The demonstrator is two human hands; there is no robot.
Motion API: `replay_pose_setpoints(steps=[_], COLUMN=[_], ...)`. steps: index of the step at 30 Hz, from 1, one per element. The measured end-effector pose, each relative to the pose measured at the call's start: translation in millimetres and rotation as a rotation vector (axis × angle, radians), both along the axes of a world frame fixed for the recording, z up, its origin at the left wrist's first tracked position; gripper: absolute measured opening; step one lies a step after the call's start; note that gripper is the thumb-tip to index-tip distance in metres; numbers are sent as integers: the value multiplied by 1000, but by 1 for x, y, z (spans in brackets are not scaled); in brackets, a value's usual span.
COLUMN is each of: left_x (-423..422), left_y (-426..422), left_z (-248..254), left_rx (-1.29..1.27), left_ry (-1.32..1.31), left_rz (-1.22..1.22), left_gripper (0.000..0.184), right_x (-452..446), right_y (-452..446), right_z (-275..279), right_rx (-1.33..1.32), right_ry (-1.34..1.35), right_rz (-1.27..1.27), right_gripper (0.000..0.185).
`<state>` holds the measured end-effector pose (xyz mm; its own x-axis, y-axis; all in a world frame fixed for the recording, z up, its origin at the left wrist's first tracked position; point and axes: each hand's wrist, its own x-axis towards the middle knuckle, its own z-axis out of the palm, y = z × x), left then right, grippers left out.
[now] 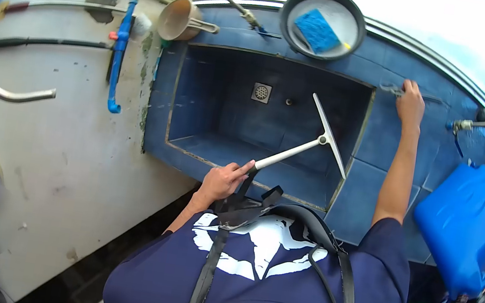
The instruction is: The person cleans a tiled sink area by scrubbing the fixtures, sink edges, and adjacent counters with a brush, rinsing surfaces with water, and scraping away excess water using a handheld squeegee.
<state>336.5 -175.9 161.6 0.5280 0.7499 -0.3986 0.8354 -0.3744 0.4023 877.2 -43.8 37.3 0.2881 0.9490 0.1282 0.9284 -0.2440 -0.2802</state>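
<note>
My left hand (225, 181) is wrapped round the handle of a white squeegee (288, 153), at the front edge of the sink. The squeegee's blade hangs tilted over the right side of the blue-tiled sink (200, 101). Stretched out to the far right, my right hand (410, 106) is closed at the blue tiled counter (386, 132) behind the sink's right corner. A thin, greyish, partly see-through thing shows on both sides of its fingers; its kind is unclear.
A dark-rimmed basin (285, 25) with a blue sponge (317, 30) stands behind the sink. A dipper (174, 19) is at the back left, near a blue pipe (121, 49) with a tap. A blue jerrycan (465, 216) stands at the right, below another tap (462, 126).
</note>
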Motion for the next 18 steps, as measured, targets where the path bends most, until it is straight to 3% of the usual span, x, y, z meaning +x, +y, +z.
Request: replay_pose_setpoints(steps=[2, 7, 11, 13, 18], left_x=[-10, -34, -50, -56, -69], left_y=[-10, -25, -19, -14, -7], left_z=[-6, -25, -47, -56, -55], left_rx=[-3, -76, -70, -62, -47], left_ry=[-19, -88, -137, -142, -167], left_rz=[75, 210, 169, 171, 227], left_gripper=[54, 53, 53, 53, 53], right_x=[-26, -170, -294, -346, -432], right_y=[-11, -32, -19, 13, 140], right_z=[10, 63, 64, 48, 5], right_rx=[-53, 147, 222, 290, 325], right_ry=[-24, 228, 236, 213, 95], right_rz=[-12, 388, 701, 723, 482], right_gripper=[22, 20, 15, 13, 7])
